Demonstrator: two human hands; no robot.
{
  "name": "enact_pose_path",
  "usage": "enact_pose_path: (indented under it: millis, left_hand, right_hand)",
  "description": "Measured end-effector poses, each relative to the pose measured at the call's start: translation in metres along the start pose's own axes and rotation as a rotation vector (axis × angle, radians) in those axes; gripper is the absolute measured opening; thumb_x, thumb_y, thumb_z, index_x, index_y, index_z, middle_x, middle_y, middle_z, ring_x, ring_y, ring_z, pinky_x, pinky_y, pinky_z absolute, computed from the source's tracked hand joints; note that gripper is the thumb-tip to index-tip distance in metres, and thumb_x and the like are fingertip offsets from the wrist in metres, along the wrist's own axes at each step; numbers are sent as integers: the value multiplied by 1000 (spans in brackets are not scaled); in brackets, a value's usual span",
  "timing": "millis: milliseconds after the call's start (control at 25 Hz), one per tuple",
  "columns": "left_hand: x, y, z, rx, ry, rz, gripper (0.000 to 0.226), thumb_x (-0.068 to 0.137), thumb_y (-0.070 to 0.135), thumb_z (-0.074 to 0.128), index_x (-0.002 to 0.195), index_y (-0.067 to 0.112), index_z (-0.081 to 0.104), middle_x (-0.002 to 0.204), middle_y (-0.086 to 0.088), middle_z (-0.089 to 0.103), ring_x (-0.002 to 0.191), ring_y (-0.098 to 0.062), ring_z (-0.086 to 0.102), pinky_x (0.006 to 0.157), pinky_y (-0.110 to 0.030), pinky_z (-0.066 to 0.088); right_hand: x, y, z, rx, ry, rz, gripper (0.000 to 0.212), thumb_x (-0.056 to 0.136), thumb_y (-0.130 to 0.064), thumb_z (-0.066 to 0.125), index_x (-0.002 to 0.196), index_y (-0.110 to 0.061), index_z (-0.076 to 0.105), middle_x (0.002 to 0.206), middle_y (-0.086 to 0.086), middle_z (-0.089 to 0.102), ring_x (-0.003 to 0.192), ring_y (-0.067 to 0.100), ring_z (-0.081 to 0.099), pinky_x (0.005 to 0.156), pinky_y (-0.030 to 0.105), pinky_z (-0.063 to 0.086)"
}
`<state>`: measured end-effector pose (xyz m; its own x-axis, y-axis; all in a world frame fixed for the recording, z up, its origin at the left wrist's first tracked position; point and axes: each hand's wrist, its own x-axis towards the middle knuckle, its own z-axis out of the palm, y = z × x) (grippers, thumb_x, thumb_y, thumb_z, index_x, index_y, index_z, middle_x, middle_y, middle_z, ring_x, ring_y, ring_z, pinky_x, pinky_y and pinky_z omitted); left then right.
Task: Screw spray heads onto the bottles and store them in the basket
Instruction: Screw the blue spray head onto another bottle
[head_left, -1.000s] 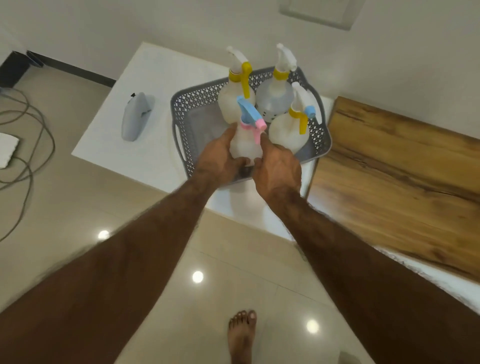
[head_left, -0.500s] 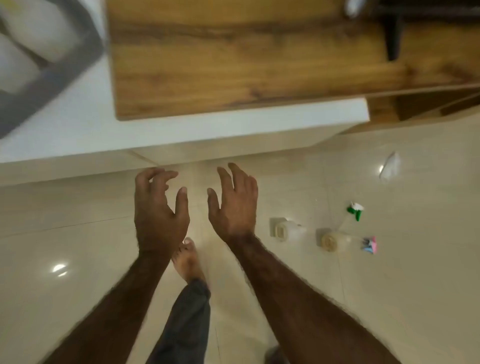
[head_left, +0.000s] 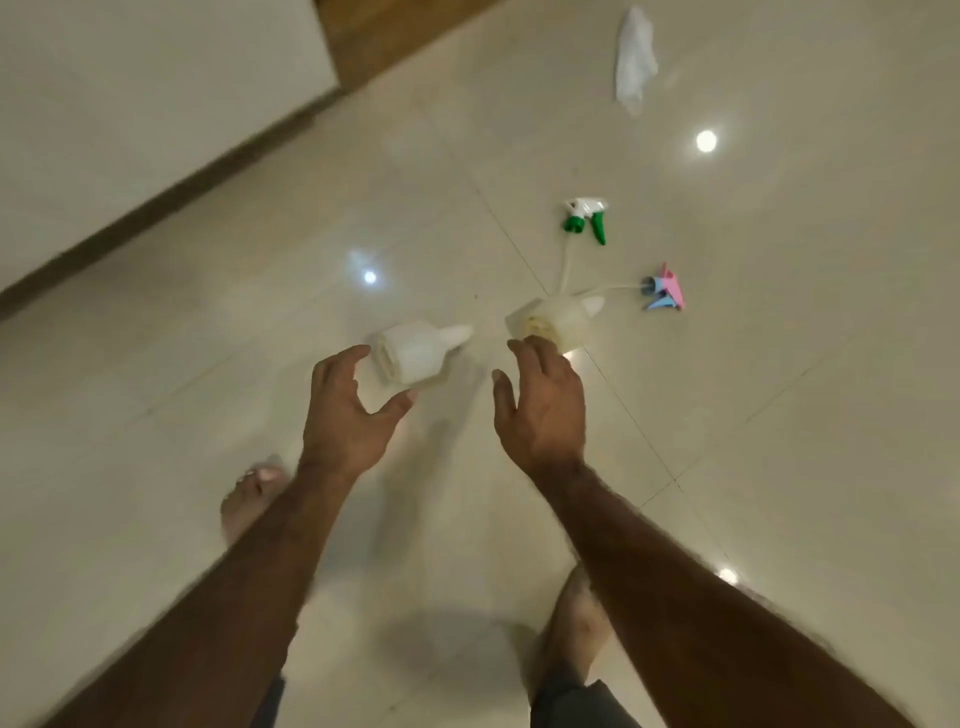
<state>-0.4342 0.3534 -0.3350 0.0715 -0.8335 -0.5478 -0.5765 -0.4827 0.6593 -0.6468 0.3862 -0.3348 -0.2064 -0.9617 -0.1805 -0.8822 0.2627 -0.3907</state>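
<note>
Glossy beige floor tiles (head_left: 779, 415) fill the view, ceiling lights glinting off them, and a dark skirting strip (head_left: 156, 208) cuts across far to the left of the hands. Down low, a bare left foot (head_left: 249, 499) stands below the left forearm.

Now the left hand (head_left: 348, 415): fingers spread and curved, thumb swung wide, holding nothing. It hovers right at the base end of the white bottle (head_left: 415, 353), which lies on its side on the floor with its neck pointing away to the right. Whether the fingertips touch it, I cannot tell.

Across the gap, the right hand (head_left: 540, 410) is open too, fingers loosely extended, their tips level with the base of the translucent bottle (head_left: 558, 322), also on its side just beyond. Contact is unclear from here. Below it, a bare right foot (head_left: 576, 623) shows beside the right forearm.

Beyond the right hand lies the green spray head (head_left: 584, 215), loose on the tiles, its thin tube running back toward the translucent bottle. Further right sits the pink and blue spray head (head_left: 665, 293), its tube reaching toward that same bottle's neck. Far beyond, a crumpled white cloth (head_left: 634, 57) lies on the floor.
</note>
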Motion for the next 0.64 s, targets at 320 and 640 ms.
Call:
enact_pose_path:
  millis: [320,640]
  left_hand:
    - [94,-82,95,146,40,248,125,62,34,103,164,22,32,158,-13,41,143,-28,45,116,-41,40]
    - [138,-49,111,-313,51,206,105,46,51,95,141,31,54,127,17,61,106,-3,67,78,-29,58]
  right_hand:
    - [117,220,31,-115,297,145,50,78,-12,59,128,-11,62,133,19,58,116,41,56,91,50,52]
    - [181,315,32,-242,-107,66,47,90,-24,65,136,-29,57,155,12,33,133,42,40,99,56,49]
